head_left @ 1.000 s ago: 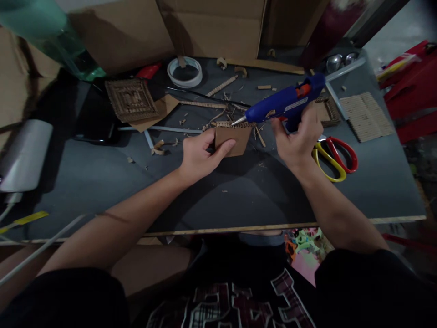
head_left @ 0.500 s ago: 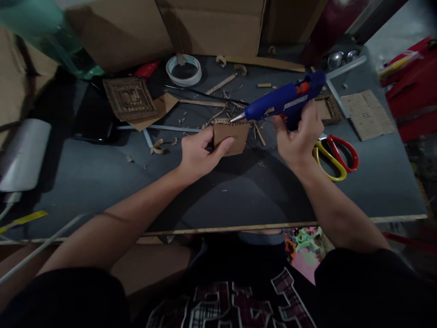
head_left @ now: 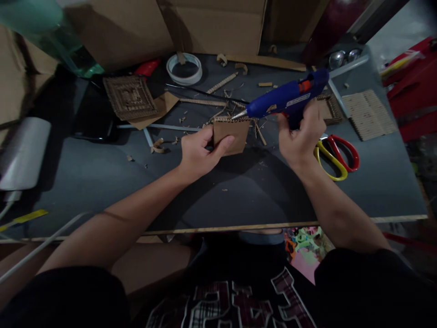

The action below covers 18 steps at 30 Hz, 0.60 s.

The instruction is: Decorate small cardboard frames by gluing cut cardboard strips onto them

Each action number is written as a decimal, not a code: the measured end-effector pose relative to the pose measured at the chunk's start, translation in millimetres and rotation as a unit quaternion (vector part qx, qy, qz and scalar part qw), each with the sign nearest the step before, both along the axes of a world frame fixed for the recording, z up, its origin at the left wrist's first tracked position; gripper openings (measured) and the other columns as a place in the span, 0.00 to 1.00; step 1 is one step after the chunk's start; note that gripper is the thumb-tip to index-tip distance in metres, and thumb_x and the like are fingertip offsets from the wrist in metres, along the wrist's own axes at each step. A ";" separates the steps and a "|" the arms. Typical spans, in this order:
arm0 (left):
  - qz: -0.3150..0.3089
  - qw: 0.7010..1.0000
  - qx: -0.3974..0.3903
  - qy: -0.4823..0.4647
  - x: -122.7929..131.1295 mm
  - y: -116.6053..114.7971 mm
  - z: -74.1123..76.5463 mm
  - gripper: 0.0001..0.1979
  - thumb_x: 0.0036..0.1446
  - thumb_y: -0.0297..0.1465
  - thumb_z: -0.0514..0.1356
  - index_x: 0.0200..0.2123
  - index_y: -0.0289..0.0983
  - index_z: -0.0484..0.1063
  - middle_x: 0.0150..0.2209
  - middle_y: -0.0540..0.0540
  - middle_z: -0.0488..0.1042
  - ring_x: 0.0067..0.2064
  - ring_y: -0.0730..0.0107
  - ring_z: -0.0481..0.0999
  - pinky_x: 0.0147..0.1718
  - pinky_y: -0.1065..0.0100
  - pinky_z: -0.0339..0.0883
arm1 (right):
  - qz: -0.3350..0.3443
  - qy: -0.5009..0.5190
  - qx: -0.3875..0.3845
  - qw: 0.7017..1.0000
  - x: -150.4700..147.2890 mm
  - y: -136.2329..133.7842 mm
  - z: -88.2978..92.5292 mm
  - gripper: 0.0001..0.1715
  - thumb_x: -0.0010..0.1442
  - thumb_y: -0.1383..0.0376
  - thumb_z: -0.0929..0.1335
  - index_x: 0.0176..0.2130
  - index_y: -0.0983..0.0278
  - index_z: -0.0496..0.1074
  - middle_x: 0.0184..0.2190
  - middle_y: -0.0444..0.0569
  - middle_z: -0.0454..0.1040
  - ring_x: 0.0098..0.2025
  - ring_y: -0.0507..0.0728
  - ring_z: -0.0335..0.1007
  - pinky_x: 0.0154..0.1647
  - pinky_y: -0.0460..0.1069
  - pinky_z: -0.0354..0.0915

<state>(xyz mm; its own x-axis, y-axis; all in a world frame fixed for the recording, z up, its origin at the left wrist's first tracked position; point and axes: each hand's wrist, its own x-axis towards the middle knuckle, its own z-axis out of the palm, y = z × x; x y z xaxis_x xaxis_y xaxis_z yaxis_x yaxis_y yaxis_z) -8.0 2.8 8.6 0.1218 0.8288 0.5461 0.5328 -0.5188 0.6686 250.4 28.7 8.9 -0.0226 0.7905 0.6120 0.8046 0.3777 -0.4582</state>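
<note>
My left hand (head_left: 201, 152) pinches a small square piece of cardboard (head_left: 234, 135), thumb on its near face and the other fingers mostly hidden behind it. A corrugated strip runs along the top edge of this piece. In my right hand (head_left: 302, 139) is a blue hot glue gun (head_left: 283, 99), my fingers wrapped round its handle. Its metal nozzle points down to the left and meets the corrugated top edge, or hovers just over it; I cannot tell which. Thin cardboard scraps lie behind the piece.
Scissors (head_left: 336, 157) with red and yellow handles lie right of my right hand. Farther back are a tape roll (head_left: 184, 69), a corrugated cardboard square (head_left: 129, 97) and a ribbed panel (head_left: 370, 115). A green bottle (head_left: 64, 45) and white power bank (head_left: 25, 154) stand left.
The glue gun and my right hand have shifted very slightly to the right, the nozzle staying at the cardboard's top edge. My left hand holds the piece almost still.
</note>
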 end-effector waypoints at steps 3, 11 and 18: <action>0.002 1.000 -0.008 0.001 -0.8 0.1 -0.9 0.19 0.61 0.47 0.60 0.28 0.37 0.72 0.21 0.52 0.68 0.23 0.76 0.65 0.24 0.71 0.59 | -0.014 -0.009 0.009 1.000 1.5 0.9 -2.2 0.31 0.65 0.42 0.63 0.58 0.56 0.67 0.51 0.58 0.73 0.62 0.72 0.68 0.59 0.68 0.69; -0.001 1.000 -0.006 -0.017 -0.9 0.0 -4.4 0.19 0.62 0.46 0.60 0.29 0.36 0.71 0.23 0.51 0.67 0.24 0.77 0.65 0.24 0.72 0.59 | -0.001 -0.006 0.002 1.000 3.9 5.0 -7.3 0.34 0.66 0.41 0.61 0.60 0.59 0.66 0.56 0.59 0.70 0.63 0.72 0.66 0.61 0.70 0.65; -0.003 0.999 0.003 -0.033 -1.8 1.1 -5.9 0.19 0.62 0.47 0.60 0.31 0.36 0.72 0.23 0.52 0.68 0.24 0.77 0.66 0.24 0.72 0.60 | -0.039 -0.041 0.045 0.997 5.8 7.2 -8.6 0.37 0.65 0.39 0.61 0.58 0.63 0.65 0.55 0.61 0.72 0.58 0.69 0.71 0.58 0.66 0.69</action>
